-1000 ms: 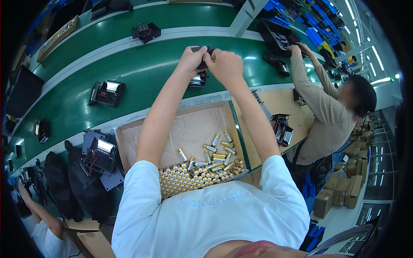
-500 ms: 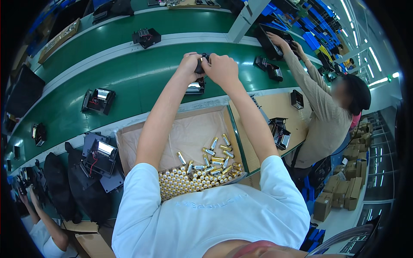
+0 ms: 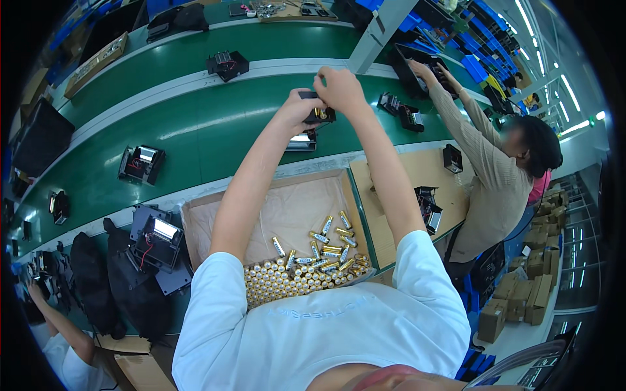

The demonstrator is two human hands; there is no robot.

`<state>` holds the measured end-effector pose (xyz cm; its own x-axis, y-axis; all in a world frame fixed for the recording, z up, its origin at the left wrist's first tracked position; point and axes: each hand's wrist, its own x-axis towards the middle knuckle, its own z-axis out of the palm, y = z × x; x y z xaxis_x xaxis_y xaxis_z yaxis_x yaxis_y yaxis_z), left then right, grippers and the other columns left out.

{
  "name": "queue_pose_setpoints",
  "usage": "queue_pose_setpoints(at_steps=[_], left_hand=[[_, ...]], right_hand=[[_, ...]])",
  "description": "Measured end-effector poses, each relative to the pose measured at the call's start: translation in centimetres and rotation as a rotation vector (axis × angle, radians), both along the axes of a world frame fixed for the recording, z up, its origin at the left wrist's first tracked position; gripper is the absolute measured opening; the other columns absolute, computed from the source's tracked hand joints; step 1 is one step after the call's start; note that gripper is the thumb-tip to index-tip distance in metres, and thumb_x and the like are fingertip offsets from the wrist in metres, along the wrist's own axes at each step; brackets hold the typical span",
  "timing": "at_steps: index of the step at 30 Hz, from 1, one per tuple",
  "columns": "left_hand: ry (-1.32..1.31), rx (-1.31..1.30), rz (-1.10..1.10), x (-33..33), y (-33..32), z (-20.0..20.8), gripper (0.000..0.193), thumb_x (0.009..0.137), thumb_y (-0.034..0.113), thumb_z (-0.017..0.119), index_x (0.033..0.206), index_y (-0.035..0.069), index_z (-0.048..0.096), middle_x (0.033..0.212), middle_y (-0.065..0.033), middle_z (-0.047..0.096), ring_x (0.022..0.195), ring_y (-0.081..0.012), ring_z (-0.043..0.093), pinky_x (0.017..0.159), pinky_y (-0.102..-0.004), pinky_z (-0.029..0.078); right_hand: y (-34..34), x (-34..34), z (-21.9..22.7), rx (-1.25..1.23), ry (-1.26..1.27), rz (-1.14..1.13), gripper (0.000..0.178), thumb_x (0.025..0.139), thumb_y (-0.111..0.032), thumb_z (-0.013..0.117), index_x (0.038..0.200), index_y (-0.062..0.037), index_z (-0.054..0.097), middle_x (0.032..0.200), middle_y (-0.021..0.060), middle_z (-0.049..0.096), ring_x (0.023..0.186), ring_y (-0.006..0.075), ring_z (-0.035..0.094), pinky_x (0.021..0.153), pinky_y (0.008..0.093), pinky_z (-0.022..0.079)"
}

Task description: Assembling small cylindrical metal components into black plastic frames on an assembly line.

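Note:
My left hand (image 3: pixel 301 109) grips a black plastic battery case (image 3: pixel 330 116) over the green belt, and gold battery ends show in its opening. Just above the case, my right hand (image 3: pixel 340 90) is closed with bent fingers; whatever is between the fingertips cannot be made out. Below my left hand, a black device with a silver panel (image 3: pixel 301 141) sits on the belt, partly covered. Between my forearms stands an open cardboard box (image 3: pixel 300 195). Gold and white batteries (image 3: pixel 331 250) lie loose in it, and upright ones fill its near side in packed rows.
The green belt (image 3: pixel 215 130) carries other black devices (image 3: pixel 141 164). At left, one with red wires (image 3: pixel 158 242) rests beside black bags (image 3: pixel 134 280). On the right, a co-worker (image 3: pixel 492 169) reaches into a black bin (image 3: pixel 411 73). Another person's arm (image 3: pixel 62 319) shows lower left.
My right hand has lifted off the black case and sits above it. The case has tilted, so the batteries in it show. On the right, the co-worker's hands have shifted slightly at the bin.

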<state>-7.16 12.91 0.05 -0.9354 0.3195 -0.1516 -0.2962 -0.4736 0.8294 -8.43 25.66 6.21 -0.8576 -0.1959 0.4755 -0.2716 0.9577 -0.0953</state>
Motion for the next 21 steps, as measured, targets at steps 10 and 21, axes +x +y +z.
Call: queue_pose_setpoints(at_steps=[10,21], left_hand=[[0.020,-0.156,0.086,0.2,0.3,-0.3,0.074,0.071,-0.011,0.065,0.135,0.009,0.033,0.114,-0.0227,0.051,0.093,-0.0332,0.060,0.076,-0.0463,0.052],[0.236,-0.442,0.211,-1.2,1.6,-1.1,0.056,0.074,0.003,0.066,0.126,0.001,0.045,0.101,-0.0227,0.059,0.080,-0.0306,0.062,0.068,-0.0385,0.054]], right_hand=[[2.3,0.0,-2.0,-0.459,-0.219,0.038,0.036,0.085,-0.034,0.062,0.096,-0.0014,0.072,0.070,0.0118,0.068,0.056,0.0252,0.060,0.050,0.0346,0.049],[2.0,3.4,-3.3,-0.470,-0.300,-0.049,0.044,0.085,-0.035,0.066,0.114,-0.0015,0.069,0.078,0.0090,0.070,0.063,0.0212,0.063,0.061,0.0319,0.051]])
